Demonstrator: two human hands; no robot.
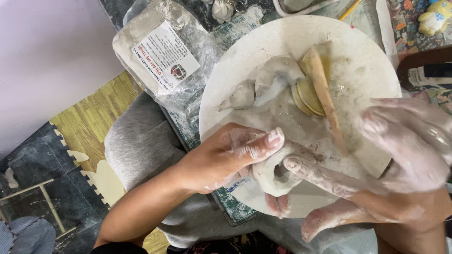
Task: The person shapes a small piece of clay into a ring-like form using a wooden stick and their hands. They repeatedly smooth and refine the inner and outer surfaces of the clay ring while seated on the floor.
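Observation:
My left hand (226, 157) cups a hollow lump of grey clay (272, 181) at the near edge of a round white board (358, 51), thumb lying over its top. My right hand (400, 155), smeared with wet clay, reaches in from the right with a finger pressing into the lump's opening. Farther back on the board lie more grey clay pieces (266, 82), a wooden modelling stick (325, 91) and yellowish sponge slices (308, 94).
A clear plastic bag of clay with a white label (162, 54) lies left of the board. My grey-clad knee (141, 141) sits below it, over yellow and dark foam floor mats (89, 117). A small yellow figurine (435, 16) stands at the top right.

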